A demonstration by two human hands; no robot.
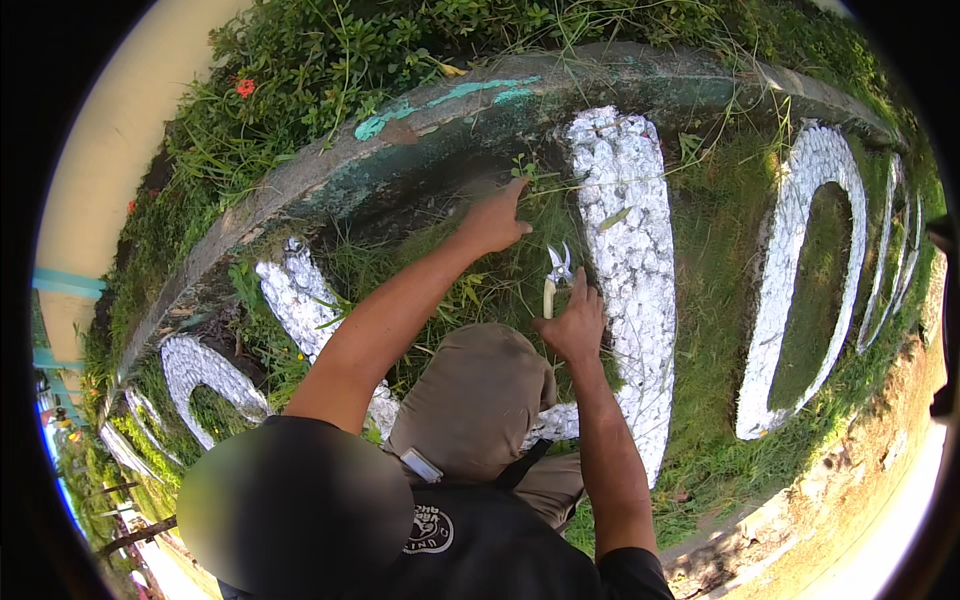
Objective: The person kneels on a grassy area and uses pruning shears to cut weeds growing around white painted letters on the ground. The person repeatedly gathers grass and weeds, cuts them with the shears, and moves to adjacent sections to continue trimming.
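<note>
My left hand [491,219] reaches out beside a thin leafy weed stem [523,166] near the low concrete edging, its index finger extended and touching or very near the stem. Whether the fingers pinch it I cannot tell. In my right hand [577,319] is a pair of pruning shears [559,274] with pale handles, its metal blades apart and pointing towards the edging. The shears are just left of a white-painted stone letter [630,247], above grass. A long grass stalk [600,182] lies across that letter.
A curved concrete curb [300,176] with peeling green paint runs along the far side, with leafy bushes [360,45] behind it. Another white stone letter [765,322] stands at the right, and more lie at the left. My bent knee [480,390] is between my arms.
</note>
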